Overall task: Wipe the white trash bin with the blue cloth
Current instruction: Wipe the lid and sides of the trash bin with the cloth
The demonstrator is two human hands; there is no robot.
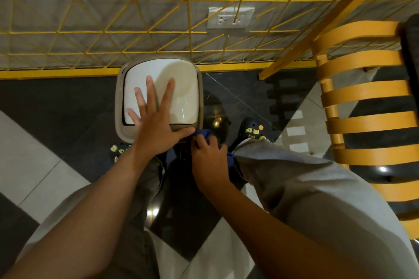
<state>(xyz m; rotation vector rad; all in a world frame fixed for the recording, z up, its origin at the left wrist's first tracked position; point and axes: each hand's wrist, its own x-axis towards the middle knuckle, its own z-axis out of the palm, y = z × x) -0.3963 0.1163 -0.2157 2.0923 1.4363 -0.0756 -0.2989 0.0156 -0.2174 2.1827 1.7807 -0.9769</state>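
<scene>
The white trash bin (181, 88) stands on the dark floor against the wall, seen from above, with a white lid in a greyish rim. My left hand (156, 120) lies flat on the lid with fingers spread and straight, thumb along the near rim. My right hand (209, 163) grips the blue cloth (205, 134) just below the bin's near right corner, fingers curled round it. A fold of the cloth also shows by my right knee. The bin's front side is hidden under my hands.
A yellow wire grid (136, 29) covers the grey wall behind the bin, with a wall socket (230, 17). An orange slatted wooden chair (362, 102) stands at the right. My legs and dark shoes (252, 128) flank the bin on the black and white floor.
</scene>
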